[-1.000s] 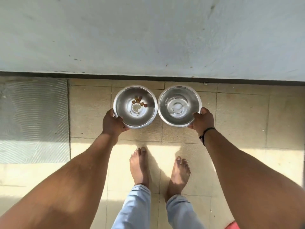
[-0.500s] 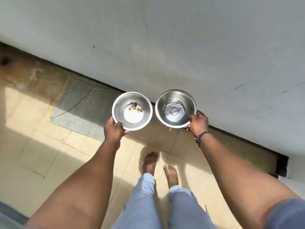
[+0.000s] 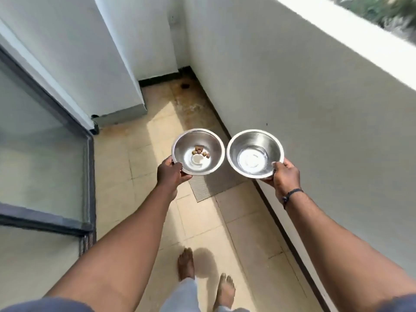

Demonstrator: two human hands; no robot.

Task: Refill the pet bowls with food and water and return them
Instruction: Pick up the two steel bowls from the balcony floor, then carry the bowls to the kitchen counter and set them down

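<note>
Two steel pet bowls are held in the air side by side over a tiled balcony floor. The left bowl (image 3: 209, 144) has a few brown kibble pieces (image 3: 200, 151) in its bottom, and my left hand (image 3: 169, 173) grips its near rim. The right bowl (image 3: 258, 141) looks nearly empty, with only a shiny wet bottom; my right hand (image 3: 284, 176) grips its near right rim. A dark band sits on my right wrist. The bowls do not touch each other.
A white parapet wall (image 3: 315, 104) runs along the right. A glass sliding door with a dark frame (image 3: 90, 176) stands at the left. A grey ribbed mat (image 3: 209, 186) lies on the floor under the bowls. My bare feet (image 3: 186, 264) stand on the tiles.
Both bowls have been lifted from the floor by the wall and carried up. The view has turned left along the balcony, so the wall is now at the right.
</note>
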